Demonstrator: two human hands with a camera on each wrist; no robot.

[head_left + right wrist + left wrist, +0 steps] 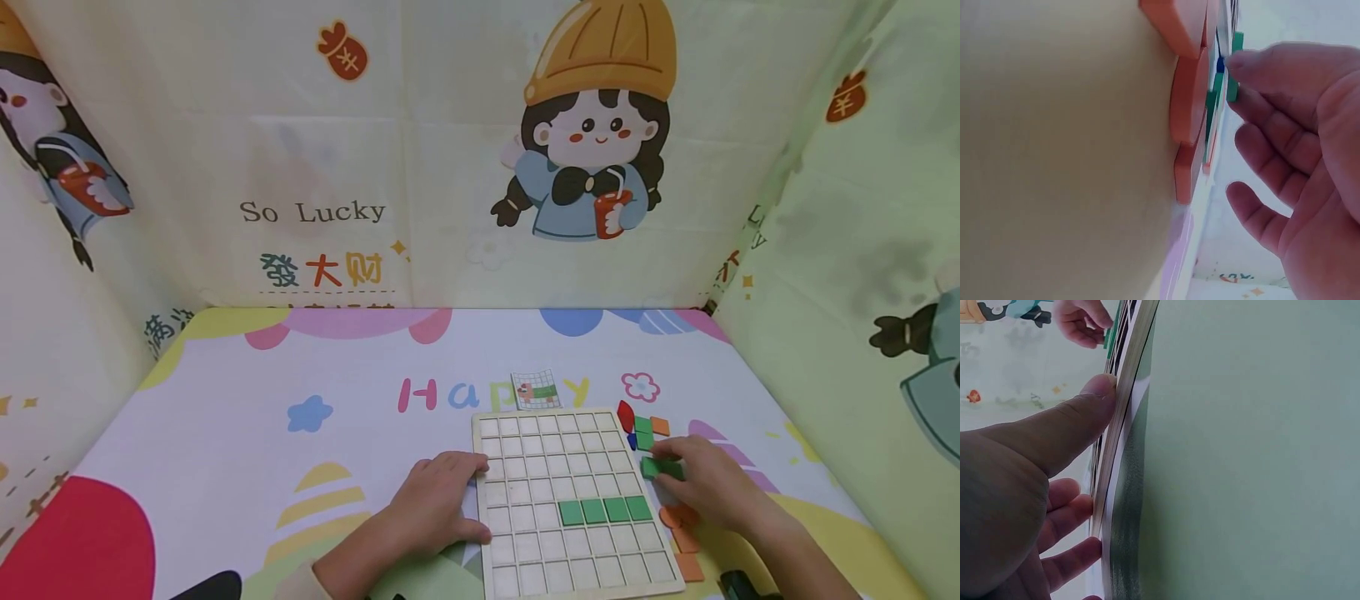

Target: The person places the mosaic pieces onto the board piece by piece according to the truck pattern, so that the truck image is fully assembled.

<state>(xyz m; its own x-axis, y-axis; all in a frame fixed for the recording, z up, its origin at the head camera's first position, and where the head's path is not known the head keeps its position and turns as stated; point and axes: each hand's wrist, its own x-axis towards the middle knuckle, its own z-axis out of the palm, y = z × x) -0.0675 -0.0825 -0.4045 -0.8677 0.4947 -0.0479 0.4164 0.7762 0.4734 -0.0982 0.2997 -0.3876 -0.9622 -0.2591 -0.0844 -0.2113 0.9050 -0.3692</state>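
Note:
A wooden grid board (pixel 526 547) lies on the table, with a row of several green square tiles (pixel 604 510) in its cells. My left hand (pixel 431 506) rests against the board's left edge, its thumb and fingertips touching the side. Off the right edge, my right hand (pixel 712 483) pinches a green tile (pixel 649 468) between thumb and fingers. The right wrist view shows this green tile (pixel 1233 87) raised at the thumb tip. Another green piece lies under those fingers, partly hidden.
Loose pieces lie right of the board: green squares (pixel 643 433), a red piece (pixel 626 416), a small blue piece (pixel 632 442), an orange square (pixel 660 427) and several orange pieces (pixel 686 541). A pattern card (pixel 536 390) lies behind the board. Printed cloth walls (pixel 442 167) surround the table.

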